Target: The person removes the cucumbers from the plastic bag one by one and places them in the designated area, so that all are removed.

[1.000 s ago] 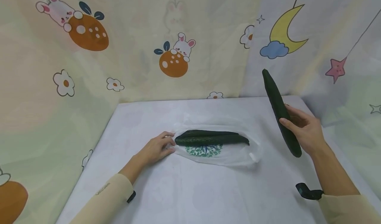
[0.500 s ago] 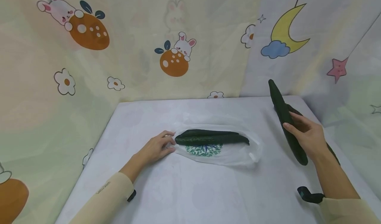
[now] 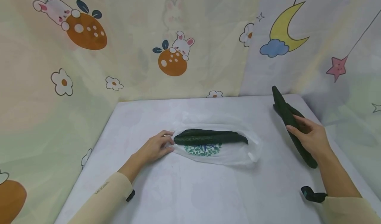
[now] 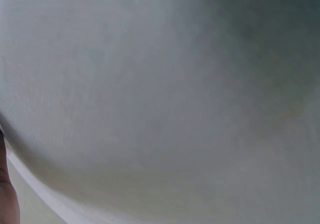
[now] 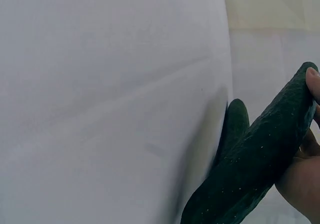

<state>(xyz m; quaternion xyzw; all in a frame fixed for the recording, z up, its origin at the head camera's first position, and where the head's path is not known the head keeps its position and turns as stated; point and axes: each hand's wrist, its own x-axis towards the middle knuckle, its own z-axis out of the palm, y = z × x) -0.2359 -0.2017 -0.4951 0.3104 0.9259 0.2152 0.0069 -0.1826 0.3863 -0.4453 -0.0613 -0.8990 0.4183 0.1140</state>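
My right hand grips a long dark green cucumber at the right side of the table, thumb on its near side. More cucumber shows just beneath and beside it; in the right wrist view a second cucumber lies behind the held cucumber. At the table's middle, two cucumbers lie side by side on a white plastic bag with a green leafy print. My left hand holds the bag's left edge with its fingertips, right at the cucumbers' ends.
The table has a white cover and meets a printed cloth backdrop at the back and sides. A black wrist camera sits at the right cuff. The left wrist view is mostly blurred pale surface.
My right hand has lowered the cucumber and moved it right, toward the cucumber at the table's right side. The left hand and the bag have stayed put.
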